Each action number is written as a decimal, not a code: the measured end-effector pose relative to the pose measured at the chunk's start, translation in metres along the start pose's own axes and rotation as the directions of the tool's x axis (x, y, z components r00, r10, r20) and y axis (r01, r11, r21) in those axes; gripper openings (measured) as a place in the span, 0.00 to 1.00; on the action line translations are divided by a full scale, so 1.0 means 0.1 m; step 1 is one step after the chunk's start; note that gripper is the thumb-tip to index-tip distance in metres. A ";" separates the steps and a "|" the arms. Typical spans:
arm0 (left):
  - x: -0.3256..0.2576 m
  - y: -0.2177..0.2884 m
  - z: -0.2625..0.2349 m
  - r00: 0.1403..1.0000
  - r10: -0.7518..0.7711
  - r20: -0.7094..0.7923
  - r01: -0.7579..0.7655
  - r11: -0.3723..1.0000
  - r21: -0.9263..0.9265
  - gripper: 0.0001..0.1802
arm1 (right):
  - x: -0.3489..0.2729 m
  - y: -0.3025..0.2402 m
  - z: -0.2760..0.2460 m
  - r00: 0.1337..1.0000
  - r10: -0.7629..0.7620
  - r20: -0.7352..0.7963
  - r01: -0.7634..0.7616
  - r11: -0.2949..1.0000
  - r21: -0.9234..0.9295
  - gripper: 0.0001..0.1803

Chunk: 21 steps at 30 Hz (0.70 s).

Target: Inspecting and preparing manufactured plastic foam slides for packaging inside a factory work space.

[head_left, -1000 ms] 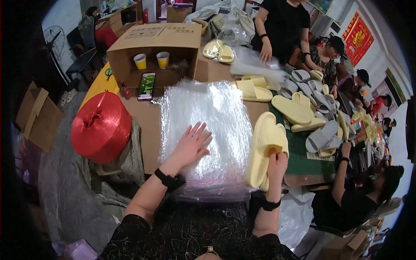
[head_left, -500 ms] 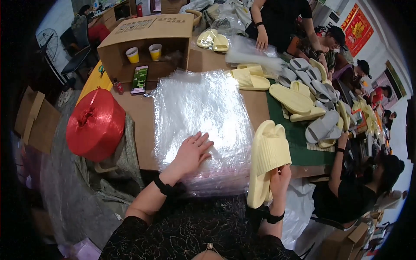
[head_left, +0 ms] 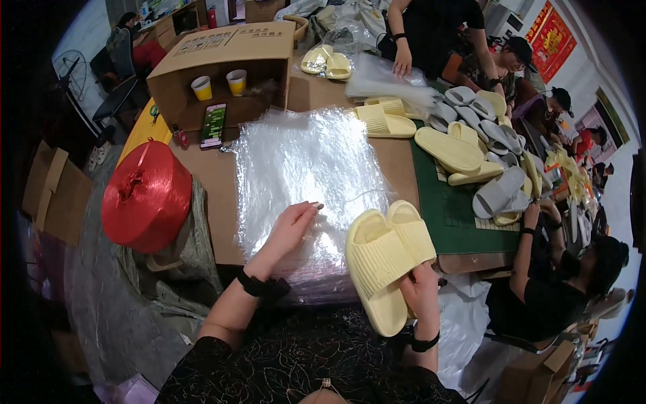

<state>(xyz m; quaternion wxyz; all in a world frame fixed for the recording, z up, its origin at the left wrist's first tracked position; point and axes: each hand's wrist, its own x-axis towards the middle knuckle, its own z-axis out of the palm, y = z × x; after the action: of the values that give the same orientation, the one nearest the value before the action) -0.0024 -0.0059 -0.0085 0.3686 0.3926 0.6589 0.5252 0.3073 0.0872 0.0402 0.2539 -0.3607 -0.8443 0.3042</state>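
I see printing in two places: dark characters on top of the cardboard box, and one large golden sign on the red poster at the wall. The phone shows green message boxes, but their writing is too small for me to read.

My right hand is closed around the pair of pale yellow slippers, which is held up over the near right corner of the stack of clear bags. Some of its fingers are hidden by the slippers. My left hand is half closed above the stack, with thumb and fingertips drawn together; whether a bag edge is between them, I cannot tell.

I count two cups in the box and one red spool on the left. Two yellow slippers lie by the far right corner of the stack. In the heap of yellow and grey slippers many overlap, so I cannot count exactly. The standing person is cut off by the upper edge.
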 end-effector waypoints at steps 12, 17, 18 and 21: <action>-0.12 0.02 -0.03 0.987 0.110 0.120 -0.127 0.981 0.147 0.25 | 0.04 0.13 0.10 0.996 -0.013 -0.094 -0.006 0.980 -0.200 0.10; -0.18 -0.09 -0.04 0.922 0.273 0.274 -0.376 0.799 0.470 0.37 | 0.00 0.33 -0.07 0.956 0.122 -0.266 -0.214 0.911 -0.352 0.09; -0.21 -0.07 -0.03 0.906 0.293 0.305 -0.421 0.698 0.579 0.41 | 0.00 0.36 -0.11 0.955 0.121 -0.269 -0.215 0.911 -0.353 0.09; -0.26 -0.03 0.04 0.904 0.268 0.332 -0.425 0.631 0.649 0.51 | -0.03 0.41 -0.23 0.901 0.048 -0.431 -0.190 0.937 -0.293 0.09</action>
<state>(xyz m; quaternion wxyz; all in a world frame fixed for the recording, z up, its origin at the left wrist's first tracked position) 0.0115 -0.0286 -0.0100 0.1462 0.6748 0.6790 0.2493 0.3430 0.1148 0.0272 0.3456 -0.5058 -0.7851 0.0908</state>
